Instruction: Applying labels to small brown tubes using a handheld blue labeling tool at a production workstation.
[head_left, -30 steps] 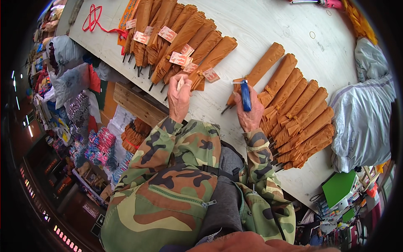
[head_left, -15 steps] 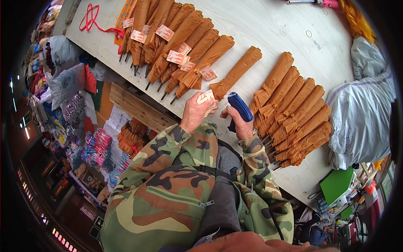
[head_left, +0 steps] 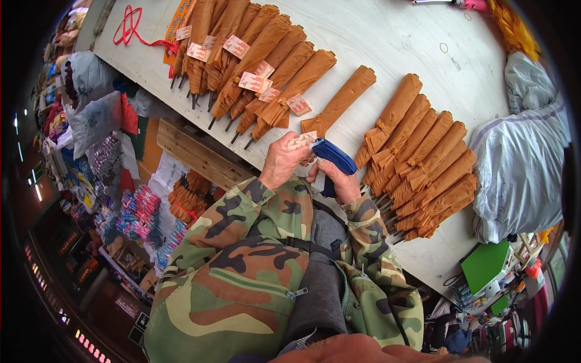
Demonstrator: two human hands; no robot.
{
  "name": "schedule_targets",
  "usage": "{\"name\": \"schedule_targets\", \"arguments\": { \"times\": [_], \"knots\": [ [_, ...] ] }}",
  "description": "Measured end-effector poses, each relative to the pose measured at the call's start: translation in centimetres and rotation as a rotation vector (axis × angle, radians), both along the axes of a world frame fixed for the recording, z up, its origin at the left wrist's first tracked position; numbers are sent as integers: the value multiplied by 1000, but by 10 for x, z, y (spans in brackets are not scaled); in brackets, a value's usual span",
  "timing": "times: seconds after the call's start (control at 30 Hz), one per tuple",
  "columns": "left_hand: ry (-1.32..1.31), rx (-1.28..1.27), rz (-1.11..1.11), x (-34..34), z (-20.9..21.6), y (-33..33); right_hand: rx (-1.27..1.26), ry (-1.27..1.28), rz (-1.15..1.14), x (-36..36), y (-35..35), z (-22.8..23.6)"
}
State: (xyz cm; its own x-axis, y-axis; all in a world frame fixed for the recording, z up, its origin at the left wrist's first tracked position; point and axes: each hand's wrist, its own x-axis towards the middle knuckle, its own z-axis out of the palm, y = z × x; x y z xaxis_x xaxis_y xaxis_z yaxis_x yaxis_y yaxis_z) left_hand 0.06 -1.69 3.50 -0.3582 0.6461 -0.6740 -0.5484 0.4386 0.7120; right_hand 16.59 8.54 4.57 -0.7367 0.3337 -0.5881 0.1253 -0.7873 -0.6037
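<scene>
My left hand [head_left: 282, 160] is closed on a small stack of printed cardboard tags [head_left: 302, 141], pale with red-orange print. My right hand [head_left: 340, 180] grips a blue tagging gun [head_left: 336, 158], whose front end meets the edge of the tags. Just beyond both hands lies a single folded brown umbrella [head_left: 348, 100]; its near end is partly hidden behind the tags and hands. To the left, a row of brown umbrellas [head_left: 266, 45] carries similar tags [head_left: 253, 81]. Another group of brown umbrellas [head_left: 417, 163], with no tags showing, lies to the right.
The white table [head_left: 417, 36] runs diagonally ahead of me. A red ribbon [head_left: 130, 27] lies at its far left. White sacks [head_left: 520, 169] bulge along the right edge. Below the table's left edge is a wooden plank [head_left: 200, 157], with more brown umbrellas [head_left: 189, 196] lower down.
My right hand has moved the tagging gun left and turned it, bringing its front end from apart to against the tags. My left hand stays nearly in place.
</scene>
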Motion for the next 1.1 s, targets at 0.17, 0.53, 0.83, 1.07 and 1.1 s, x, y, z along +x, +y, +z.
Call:
{"name": "schedule_targets", "arguments": {
  "times": [0.17, 0.53, 0.83, 1.07, 1.1],
  "knots": [
    [140, -59, -197, 3, 2, 1, 3, 13, -2, 0, -1, -7],
    [1073, -156, -415, 4, -27, 1, -12, -69, -186, 10, 8, -16],
    [1550, -269, -654, 7, -50, -8, 84, -122, -206, 19, 14, -26],
    [1588, -84, -633, -2, -39, -17, 118, -131, -123, 20, 10, -28],
    [1587, -83, -634, -1, -36, -16, 124, -136, -96, 20, 10, -30]
  ]
}}
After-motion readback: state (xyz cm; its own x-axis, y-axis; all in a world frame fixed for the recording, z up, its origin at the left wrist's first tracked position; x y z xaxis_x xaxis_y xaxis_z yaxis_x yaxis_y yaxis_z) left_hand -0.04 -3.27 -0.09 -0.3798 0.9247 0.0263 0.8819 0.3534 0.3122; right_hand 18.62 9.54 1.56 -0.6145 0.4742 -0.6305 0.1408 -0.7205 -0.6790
